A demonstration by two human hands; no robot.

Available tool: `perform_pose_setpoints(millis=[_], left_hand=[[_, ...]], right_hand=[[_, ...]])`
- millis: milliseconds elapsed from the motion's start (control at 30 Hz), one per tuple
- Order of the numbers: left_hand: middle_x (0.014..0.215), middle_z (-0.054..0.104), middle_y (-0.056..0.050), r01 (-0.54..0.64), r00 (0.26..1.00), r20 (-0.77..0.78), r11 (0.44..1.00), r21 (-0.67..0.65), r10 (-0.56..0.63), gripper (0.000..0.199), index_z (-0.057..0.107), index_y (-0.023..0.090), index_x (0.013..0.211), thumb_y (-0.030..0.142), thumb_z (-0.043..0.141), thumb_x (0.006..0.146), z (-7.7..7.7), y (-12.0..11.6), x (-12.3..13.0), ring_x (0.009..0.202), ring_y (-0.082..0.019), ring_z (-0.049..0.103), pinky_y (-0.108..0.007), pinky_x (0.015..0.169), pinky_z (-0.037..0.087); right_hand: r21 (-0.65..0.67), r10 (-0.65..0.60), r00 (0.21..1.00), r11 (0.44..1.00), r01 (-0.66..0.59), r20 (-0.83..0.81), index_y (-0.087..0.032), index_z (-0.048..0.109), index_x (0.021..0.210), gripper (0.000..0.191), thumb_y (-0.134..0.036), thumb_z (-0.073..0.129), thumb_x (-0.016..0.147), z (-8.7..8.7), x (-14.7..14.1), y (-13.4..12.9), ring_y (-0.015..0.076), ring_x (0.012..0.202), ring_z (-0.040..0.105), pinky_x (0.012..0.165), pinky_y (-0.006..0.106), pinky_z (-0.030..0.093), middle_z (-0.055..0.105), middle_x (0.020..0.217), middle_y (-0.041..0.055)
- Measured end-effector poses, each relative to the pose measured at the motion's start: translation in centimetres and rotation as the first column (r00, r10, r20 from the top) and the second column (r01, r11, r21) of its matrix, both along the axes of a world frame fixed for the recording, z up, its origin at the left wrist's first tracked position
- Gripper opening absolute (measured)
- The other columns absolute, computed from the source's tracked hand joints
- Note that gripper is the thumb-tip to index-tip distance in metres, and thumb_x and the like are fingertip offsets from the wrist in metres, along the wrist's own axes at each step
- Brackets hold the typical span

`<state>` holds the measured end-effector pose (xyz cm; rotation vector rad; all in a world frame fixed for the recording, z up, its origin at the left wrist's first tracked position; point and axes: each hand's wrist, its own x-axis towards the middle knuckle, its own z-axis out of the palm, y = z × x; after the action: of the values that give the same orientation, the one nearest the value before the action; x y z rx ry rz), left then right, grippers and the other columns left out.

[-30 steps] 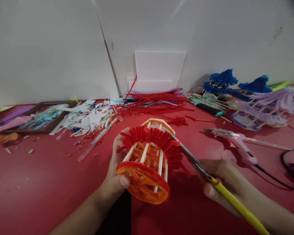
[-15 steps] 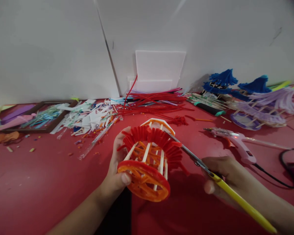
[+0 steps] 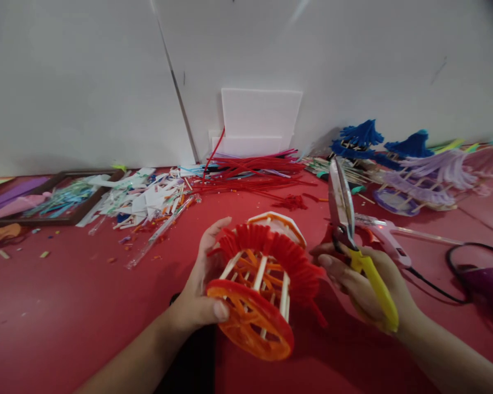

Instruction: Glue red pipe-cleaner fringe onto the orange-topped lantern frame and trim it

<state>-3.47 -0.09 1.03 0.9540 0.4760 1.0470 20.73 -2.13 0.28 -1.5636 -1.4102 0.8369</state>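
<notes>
My left hand (image 3: pixel 203 287) grips a red and orange pipe-cleaner model (image 3: pixel 250 323) by its side, thumb on the orange wheel-like disc. Pale sticks join that disc to a fringe of short red pipe-cleaner pieces, and a white, orange-edged panel (image 3: pixel 279 224) shows at the far end. The model is tilted, held over the table. To its right, my right hand (image 3: pixel 359 279) is closed around yellow-handled scissors (image 3: pixel 342 200), blades pointing up and away from the fringe. The fingertips of this hand are close to the fringe's right edge; whether they touch it I cannot tell.
A pink glue gun (image 3: pixel 388 238) lies behind my right hand on the red table (image 3: pixel 86 317). Red pipe cleaners (image 3: pixel 254 167) and white scraps (image 3: pixel 148 200) line the back. Blue models (image 3: pixel 361 134) and a lilac one (image 3: pixel 427 183) stand at right. A brown frame (image 3: pixel 53 221) lies at left.
The scissors have come away from the fringe and swung upright in my right hand. My left hand and the model have shifted slightly right and down in view.
</notes>
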Motion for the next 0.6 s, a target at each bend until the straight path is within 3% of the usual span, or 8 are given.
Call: perform_pose_setpoints(millis=[100, 233, 333, 467, 600], left_hand=[[0.142, 0.043, -0.010, 0.107, 0.994, -0.040, 0.994, 0.023, -0.106, 0.114, 0.014, 0.040, 0.142, 0.045, 0.084, 0.052, -0.5, 0.0, 0.0, 0.124, -0.036, 0.048, -0.050, 0.102, 0.039], [0.140, 0.042, -0.012, 0.168, 0.980, -0.110, 0.985, 0.037, -0.163, 0.110, 0.022, 0.038, 0.139, 0.051, 0.083, 0.049, -0.5, -0.1, 0.1, 0.129, -0.039, 0.041, -0.054, 0.104, 0.033], [0.139, 0.043, -0.012, 0.168, 0.980, -0.119, 0.983, 0.081, -0.158, 0.110, 0.024, 0.038, 0.138, 0.057, 0.081, 0.046, -0.3, 0.0, 0.4, 0.131, -0.039, 0.039, -0.055, 0.107, 0.029], [0.141, 0.040, -0.014, 0.170, 0.980, -0.118, 0.981, 0.093, -0.159, 0.127, 0.006, 0.037, 0.143, 0.063, 0.078, 0.042, -0.2, 0.3, 0.5, 0.133, -0.040, 0.035, -0.057, 0.108, 0.024], [0.151, 0.023, -0.015, 0.224, 0.952, -0.213, 0.975, -0.009, -0.220, 0.137, -0.006, 0.037, 0.144, 0.061, 0.081, 0.040, 0.0, 0.3, 0.1, 0.140, -0.039, 0.021, -0.055, 0.112, 0.013]], right_hand=[[-0.089, -0.006, 0.984, 0.996, -0.009, -0.176, -0.016, 0.066, 0.079, 0.040, -0.054, 0.068, 0.065, 0.3, -0.5, 0.1, 0.0094, 0.043, 0.042, 0.040, 0.023, 0.034, 0.050, 0.051, -0.0025], [-0.105, 0.091, 0.976, 0.988, -0.114, -0.198, -0.017, 0.058, 0.062, 0.031, -0.043, 0.075, 0.058, 0.7, -0.9, 0.1, 0.0073, 0.041, 0.037, 0.039, 0.021, 0.033, 0.044, 0.047, -0.0053], [-0.083, 0.082, 0.970, 0.991, -0.103, -0.228, -0.019, 0.052, 0.053, 0.033, -0.041, 0.075, 0.057, 1.1, -1.2, 0.2, 0.0086, 0.040, 0.040, 0.038, 0.022, 0.035, 0.045, 0.045, -0.0045], [-0.021, 0.043, 0.958, 0.998, -0.051, -0.284, -0.021, 0.049, 0.052, 0.035, -0.045, 0.075, 0.055, 1.2, -1.1, 0.4, 0.0114, 0.042, 0.045, 0.042, 0.025, 0.042, 0.048, 0.045, -0.0035], [0.017, 0.020, 0.938, 1.000, -0.015, -0.346, -0.023, 0.049, 0.054, 0.032, -0.043, 0.074, 0.057, 0.5, -0.8, 0.5, 0.0125, 0.040, 0.045, 0.040, 0.025, 0.041, 0.049, 0.043, -0.0039]])
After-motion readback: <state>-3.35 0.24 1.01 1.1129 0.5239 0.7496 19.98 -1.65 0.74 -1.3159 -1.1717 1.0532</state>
